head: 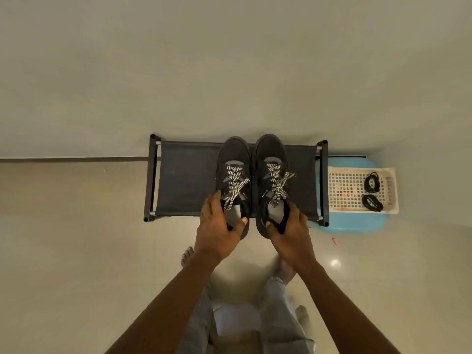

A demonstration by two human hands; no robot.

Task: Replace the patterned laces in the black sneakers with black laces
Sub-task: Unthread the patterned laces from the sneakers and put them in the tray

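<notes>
Two black sneakers stand side by side, toes away from me, on a low black rack (186,180). The left sneaker (233,154) and the right sneaker (272,152) both carry black-and-white patterned laces (235,185), tied. My left hand (217,231) grips the heel of the left sneaker, thumb inside the collar. My right hand (291,233) grips the heel of the right sneaker the same way. Two coiled black laces (372,194) lie in a cream basket (344,190) to the right of the rack.
The basket sits on a blue stool (357,222) right beside the rack. The rack stands against a pale wall on a tiled floor. My legs and bare feet are below the hands. A small red scrap (335,240) lies on the floor.
</notes>
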